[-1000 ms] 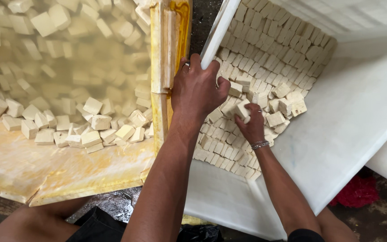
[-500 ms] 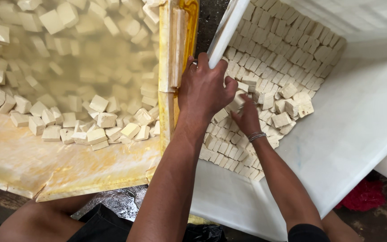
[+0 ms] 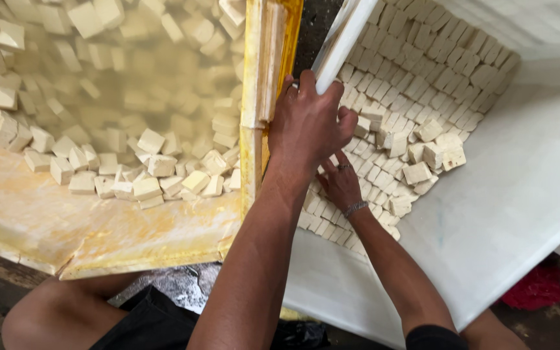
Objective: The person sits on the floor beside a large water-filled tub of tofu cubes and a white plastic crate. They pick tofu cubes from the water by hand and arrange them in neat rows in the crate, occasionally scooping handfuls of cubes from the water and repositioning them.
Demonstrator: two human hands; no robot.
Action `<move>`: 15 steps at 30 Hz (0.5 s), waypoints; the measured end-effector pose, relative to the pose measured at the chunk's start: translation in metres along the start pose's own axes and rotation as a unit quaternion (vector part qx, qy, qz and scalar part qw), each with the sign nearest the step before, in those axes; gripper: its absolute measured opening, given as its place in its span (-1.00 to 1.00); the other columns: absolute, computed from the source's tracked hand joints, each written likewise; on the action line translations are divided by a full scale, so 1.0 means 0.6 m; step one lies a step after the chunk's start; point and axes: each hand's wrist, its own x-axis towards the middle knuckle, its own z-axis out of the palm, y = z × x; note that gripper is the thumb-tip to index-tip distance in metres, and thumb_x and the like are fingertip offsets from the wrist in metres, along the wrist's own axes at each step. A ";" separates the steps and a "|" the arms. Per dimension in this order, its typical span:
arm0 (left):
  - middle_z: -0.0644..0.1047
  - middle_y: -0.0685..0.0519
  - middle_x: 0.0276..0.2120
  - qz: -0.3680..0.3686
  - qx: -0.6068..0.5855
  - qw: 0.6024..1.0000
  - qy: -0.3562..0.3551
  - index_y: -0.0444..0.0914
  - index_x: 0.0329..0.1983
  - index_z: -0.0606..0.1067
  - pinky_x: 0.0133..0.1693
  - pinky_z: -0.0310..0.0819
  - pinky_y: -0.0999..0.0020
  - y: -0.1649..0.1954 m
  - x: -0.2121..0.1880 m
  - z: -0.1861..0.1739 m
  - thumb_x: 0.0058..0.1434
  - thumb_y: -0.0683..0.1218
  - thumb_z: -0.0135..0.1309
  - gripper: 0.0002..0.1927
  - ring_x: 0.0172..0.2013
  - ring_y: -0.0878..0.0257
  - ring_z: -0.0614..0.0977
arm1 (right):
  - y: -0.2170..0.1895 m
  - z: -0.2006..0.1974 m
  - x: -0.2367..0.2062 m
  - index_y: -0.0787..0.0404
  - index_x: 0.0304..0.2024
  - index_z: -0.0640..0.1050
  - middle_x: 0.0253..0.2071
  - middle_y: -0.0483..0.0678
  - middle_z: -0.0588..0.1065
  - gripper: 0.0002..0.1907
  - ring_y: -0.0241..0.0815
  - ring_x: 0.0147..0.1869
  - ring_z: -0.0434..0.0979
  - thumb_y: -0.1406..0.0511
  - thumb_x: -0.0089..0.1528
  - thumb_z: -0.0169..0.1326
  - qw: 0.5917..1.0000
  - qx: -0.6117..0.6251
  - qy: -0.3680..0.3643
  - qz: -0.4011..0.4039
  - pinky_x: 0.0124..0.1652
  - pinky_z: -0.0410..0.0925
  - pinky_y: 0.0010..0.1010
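My left hand (image 3: 309, 126) lies over the rim of the white tub (image 3: 341, 39), thumb on one side and curled fingers on the other. Just below it, my right hand (image 3: 339, 185), with a ring and a wrist bracelet, is palm down on the tofu cubes (image 3: 422, 71) that lie packed in rows in the tub. Its fingertips are hidden under my left hand, so I cannot see what they hold. A few loose cubes (image 3: 432, 155) lie on top of the rows to the right.
A yellow tub (image 3: 254, 149) on the left holds cloudy liquid with several floating tofu cubes (image 3: 150, 175). The white tub's bare sloping wall (image 3: 520, 188) fills the right side. My knees and dark shorts (image 3: 150, 324) are below, and a red cloth (image 3: 536, 288) lies on the floor.
My right hand, which held a cube above the rows, has dropped down and left under my left hand. My left hand has stayed on the rim.
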 end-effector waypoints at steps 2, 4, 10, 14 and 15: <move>0.47 -0.27 -0.15 -0.008 0.002 1.000 -0.019 -0.21 -0.19 0.61 0.25 0.30 -0.12 0.000 0.000 -0.001 0.08 0.01 0.16 -0.72 -0.22 -0.24 0.65 | 0.002 -0.002 0.007 0.12 0.31 0.35 0.37 0.39 0.24 -0.35 0.22 0.02 0.52 0.39 0.18 0.22 0.999 -0.024 -0.039 0.030 0.03 0.41 0.00; 0.47 -0.26 -0.15 -0.006 0.007 1.000 -0.019 -0.21 -0.20 0.61 0.26 0.29 -0.12 0.000 0.001 -0.001 0.08 0.01 0.16 -0.72 -0.21 -0.24 0.65 | 0.001 -0.002 0.014 0.16 0.28 0.31 0.34 0.39 0.26 -0.36 0.27 0.03 0.51 0.39 0.17 0.22 0.999 -0.039 -0.011 0.018 -0.03 0.43 -0.01; 0.47 -0.27 -0.14 -0.011 0.010 1.000 -0.026 -0.20 -0.23 0.61 0.26 0.27 -0.11 0.000 0.001 0.001 0.07 0.01 0.16 -0.74 -0.21 -0.25 0.64 | -0.006 -0.008 0.028 0.34 0.31 0.17 0.18 0.38 0.33 -0.21 0.33 0.01 0.48 0.38 0.10 0.26 0.997 0.040 0.026 0.064 -0.11 0.43 -0.01; 0.47 -0.26 -0.13 -0.011 0.012 1.000 -0.022 -0.19 -0.23 0.61 0.27 0.26 -0.11 0.000 0.002 0.002 0.06 0.01 0.16 -0.74 -0.20 -0.23 0.65 | 0.008 -0.035 0.043 0.30 0.33 0.12 0.03 0.28 0.43 -0.06 0.20 -0.04 0.52 0.36 0.01 0.35 0.992 0.101 0.016 0.075 -0.10 0.43 -0.11; 0.47 -0.26 -0.13 -0.010 0.013 1.000 -0.020 -0.19 -0.24 0.61 0.28 0.26 -0.11 0.000 0.002 0.003 0.06 0.01 0.16 -0.75 -0.18 -0.23 0.65 | 0.014 -0.043 0.045 0.29 0.34 0.10 -0.01 0.24 0.45 -0.02 0.12 -0.06 0.53 0.36 0.00 0.38 0.990 0.120 0.006 0.077 -0.10 0.44 -0.16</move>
